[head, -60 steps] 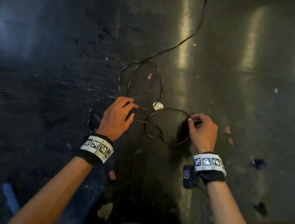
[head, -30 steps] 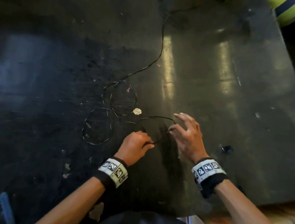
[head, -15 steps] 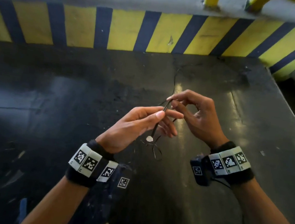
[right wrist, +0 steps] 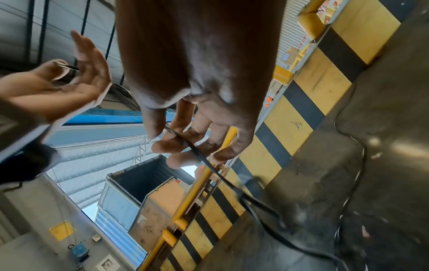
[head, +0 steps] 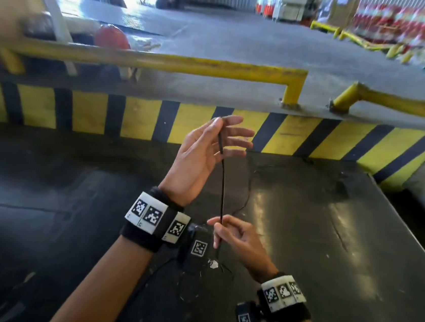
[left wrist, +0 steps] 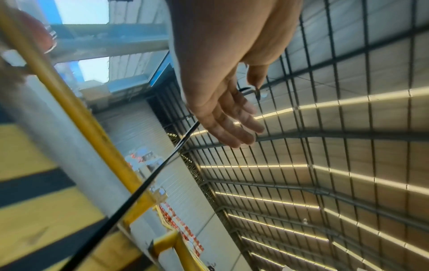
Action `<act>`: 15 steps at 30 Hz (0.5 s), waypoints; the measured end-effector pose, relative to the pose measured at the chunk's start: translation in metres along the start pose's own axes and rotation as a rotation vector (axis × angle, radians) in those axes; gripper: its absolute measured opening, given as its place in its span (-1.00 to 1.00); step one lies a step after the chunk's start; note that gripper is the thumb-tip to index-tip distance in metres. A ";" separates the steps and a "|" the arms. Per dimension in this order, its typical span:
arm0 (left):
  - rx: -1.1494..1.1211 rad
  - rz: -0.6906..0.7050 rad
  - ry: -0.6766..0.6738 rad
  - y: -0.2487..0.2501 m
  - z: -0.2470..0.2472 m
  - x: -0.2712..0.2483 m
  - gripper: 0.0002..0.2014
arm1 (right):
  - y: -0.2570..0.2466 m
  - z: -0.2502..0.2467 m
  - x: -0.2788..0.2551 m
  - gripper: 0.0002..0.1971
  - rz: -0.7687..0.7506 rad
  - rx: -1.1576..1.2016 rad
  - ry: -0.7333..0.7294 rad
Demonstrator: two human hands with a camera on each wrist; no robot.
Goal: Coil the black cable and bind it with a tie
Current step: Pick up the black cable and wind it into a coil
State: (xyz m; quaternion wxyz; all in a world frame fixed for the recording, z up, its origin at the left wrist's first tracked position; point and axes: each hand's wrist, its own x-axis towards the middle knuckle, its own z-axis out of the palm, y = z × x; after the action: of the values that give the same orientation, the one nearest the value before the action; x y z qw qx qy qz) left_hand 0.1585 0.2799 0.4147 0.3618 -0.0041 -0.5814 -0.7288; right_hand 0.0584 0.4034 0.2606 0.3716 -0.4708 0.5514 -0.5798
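Black cable [head: 222,185], yellow-and-black striped kerb [head: 142,118], yellow rail [head: 164,61], dark floor [head: 329,240].

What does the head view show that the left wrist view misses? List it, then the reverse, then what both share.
Only the head view: the right hand pinching the black cable lower down, both marked wristbands, the dark floor, and a small white tag below the right hand.

Only the left wrist view: the warehouse roof overhead.

Both: the left hand raised with fingers spread, its thumb and forefinger pinching the cable end, the cable stretched taut below, and the yellow rail.
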 end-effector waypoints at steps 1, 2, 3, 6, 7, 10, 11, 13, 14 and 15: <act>0.032 0.023 0.016 0.006 0.000 0.008 -0.61 | -0.001 0.003 -0.004 -0.84 0.015 0.009 -0.002; 0.068 0.039 0.035 0.011 -0.002 0.016 -0.61 | -0.001 0.005 -0.007 -0.85 0.025 0.017 -0.004; 0.110 0.047 0.059 0.015 -0.003 0.024 -0.62 | -0.002 0.006 -0.010 -0.85 0.033 0.023 -0.007; 0.262 0.059 0.155 0.020 -0.012 0.042 -0.62 | -0.008 0.000 -0.018 -0.83 0.043 0.027 -0.022; 0.303 0.060 0.185 0.021 -0.016 0.046 -0.62 | -0.012 -0.003 -0.020 -0.84 0.043 0.017 -0.028; 0.391 0.048 0.234 0.018 -0.030 0.054 -0.64 | -0.034 -0.013 -0.028 -0.82 0.006 -0.083 -0.043; 0.423 0.041 0.242 0.017 -0.034 0.055 -0.65 | -0.045 -0.016 -0.031 -0.81 -0.008 -0.139 -0.045; 0.487 0.026 0.253 0.013 -0.041 0.056 -0.66 | -0.070 -0.025 -0.036 -0.80 -0.027 -0.241 -0.039; 0.512 0.018 0.256 0.011 -0.044 0.055 -0.66 | -0.085 -0.030 -0.039 -0.79 -0.036 -0.281 -0.035; 0.531 0.007 0.257 0.008 -0.047 0.054 -0.67 | -0.100 -0.034 -0.041 -0.78 -0.046 -0.322 -0.032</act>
State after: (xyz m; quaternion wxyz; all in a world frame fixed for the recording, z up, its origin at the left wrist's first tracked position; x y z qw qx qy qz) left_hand 0.1423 0.2111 0.4296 0.4233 0.1811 -0.7011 -0.5445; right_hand 0.0460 0.4643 0.3558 0.2869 -0.5459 0.6202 -0.4847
